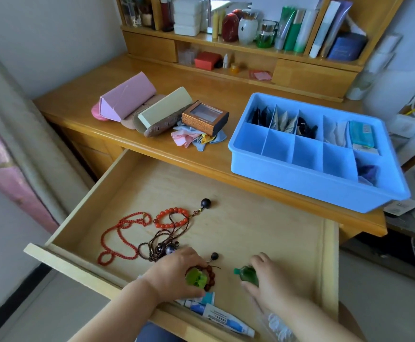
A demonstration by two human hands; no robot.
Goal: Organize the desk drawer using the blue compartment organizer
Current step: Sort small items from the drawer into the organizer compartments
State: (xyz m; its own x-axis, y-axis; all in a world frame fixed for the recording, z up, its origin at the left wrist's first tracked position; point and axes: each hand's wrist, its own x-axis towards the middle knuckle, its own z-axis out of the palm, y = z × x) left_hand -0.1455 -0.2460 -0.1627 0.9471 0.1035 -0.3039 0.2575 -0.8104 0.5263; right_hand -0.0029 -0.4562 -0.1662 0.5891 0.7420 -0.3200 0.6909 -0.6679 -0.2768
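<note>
The wooden drawer (pixel 238 218) is pulled out below the desk. My left hand (pixel 174 275) grips a light green object (pixel 196 278) together with a dark red bead bracelet (pixel 211 276) near the drawer's front. My right hand (pixel 268 280) holds a small green bottle (pixel 248 276) beside it. The blue compartment organizer (pixel 307 176) sits on the desk at the right; its back cells hold packets and dark items, its front cells look bare. Red bead strings (pixel 125 233), an orange bracelet (pixel 172 217) and a brown corded necklace (pixel 162 243) lie in the drawer.
A white and blue tube (pixel 223 317) lies at the drawer's front edge. On the desk stand a pink case (pixel 125 97), a cream case (pixel 164 109), a brown box (pixel 205 118) and crumpled cloths (pixel 194 139). Shelves with bottles and books rise behind.
</note>
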